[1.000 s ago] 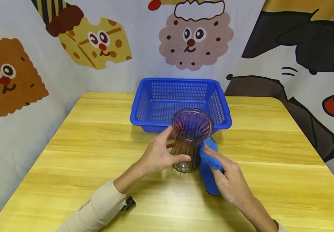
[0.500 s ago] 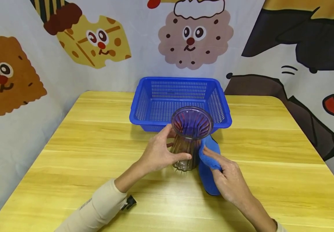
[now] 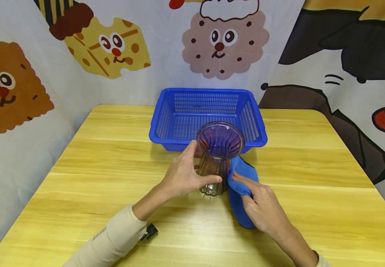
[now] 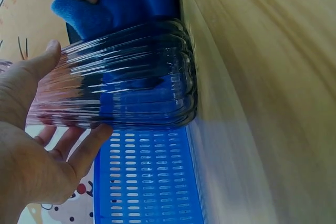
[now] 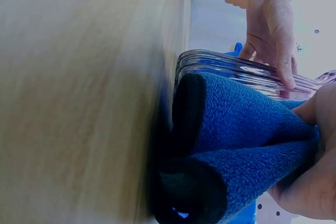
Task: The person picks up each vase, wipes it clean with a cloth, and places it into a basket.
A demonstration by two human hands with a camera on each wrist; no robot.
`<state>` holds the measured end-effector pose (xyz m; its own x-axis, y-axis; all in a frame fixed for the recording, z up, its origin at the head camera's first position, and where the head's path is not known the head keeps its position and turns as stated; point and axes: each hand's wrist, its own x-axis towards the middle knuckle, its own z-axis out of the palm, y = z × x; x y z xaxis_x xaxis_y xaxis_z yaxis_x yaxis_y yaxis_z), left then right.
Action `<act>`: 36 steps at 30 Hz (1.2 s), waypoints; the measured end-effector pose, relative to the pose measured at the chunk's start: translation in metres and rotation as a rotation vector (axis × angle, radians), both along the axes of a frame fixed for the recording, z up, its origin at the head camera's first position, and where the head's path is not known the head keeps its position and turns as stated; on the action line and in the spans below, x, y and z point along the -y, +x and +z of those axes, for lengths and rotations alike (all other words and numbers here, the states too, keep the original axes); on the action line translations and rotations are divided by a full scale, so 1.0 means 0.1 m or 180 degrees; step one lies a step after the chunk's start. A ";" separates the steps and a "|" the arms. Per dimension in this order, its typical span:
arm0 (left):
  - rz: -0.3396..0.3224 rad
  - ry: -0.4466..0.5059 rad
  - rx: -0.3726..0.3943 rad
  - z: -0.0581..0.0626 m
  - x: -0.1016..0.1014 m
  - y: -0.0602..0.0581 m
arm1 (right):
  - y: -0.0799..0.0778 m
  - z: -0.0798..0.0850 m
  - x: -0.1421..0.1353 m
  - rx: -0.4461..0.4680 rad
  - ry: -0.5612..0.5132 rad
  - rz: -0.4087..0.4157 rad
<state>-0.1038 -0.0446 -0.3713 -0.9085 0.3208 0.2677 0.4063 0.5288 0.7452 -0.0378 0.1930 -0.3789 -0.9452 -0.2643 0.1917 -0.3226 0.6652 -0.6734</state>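
A ribbed glass vase [image 3: 214, 174] with a flared purple-tinted rim stands upright, its base at or just above the table. My left hand [image 3: 183, 172] grips it from the left, thumb across the near side and fingers round the far side. On the vase's right, my right hand [image 3: 266, 204] pinches a folded blue cloth [image 3: 240, 207] and presses it against the glass. The cloth hangs down in loose folds with a dark edge, as the right wrist view shows. In the left wrist view, the ribbed glass [image 4: 142, 77] lies between thumb and fingers.
Behind the vase sits a blue perforated plastic basket [image 3: 155, 133] at the table's back edge. The wood-grain table [image 3: 95, 178] reaches to a cartoon-printed curtain [image 3: 165, 55] at the back and sides. A black clip [image 3: 150, 231] hangs from the left sleeve.
My right hand has shifted slightly down and toward me with the cloth, whose upper fold has spread to the right. The left hand keeps its hold and the vase barely moves.
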 end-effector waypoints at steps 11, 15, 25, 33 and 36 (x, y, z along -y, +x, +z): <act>0.0129 -0.0342 -0.0286 0.03 -0.04 0.02 | -0.02 -0.05 0.02 0.0210 0.0420 0.0137; 0.0182 -0.0390 -0.0372 0.03 -0.05 0.03 | -0.03 -0.07 0.03 0.0177 0.0538 0.0183; 0.0261 -0.0383 -0.0448 0.01 -0.06 0.05 | -0.03 -0.08 0.02 0.0236 0.0582 0.0270; 0.0074 0.0125 -0.0031 -0.01 0.02 0.06 | -0.04 0.04 -0.11 0.0475 0.0127 0.0207; -0.0273 0.0688 0.0050 0.01 0.06 0.03 | -0.01 0.16 -0.15 0.0226 -0.0122 0.0011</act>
<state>-0.1010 -0.0505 -0.3702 -0.8850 0.3337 0.3245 0.4302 0.3202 0.8440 -0.0392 0.2077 -0.3632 -0.9559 -0.2614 0.1342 -0.2754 0.6374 -0.7196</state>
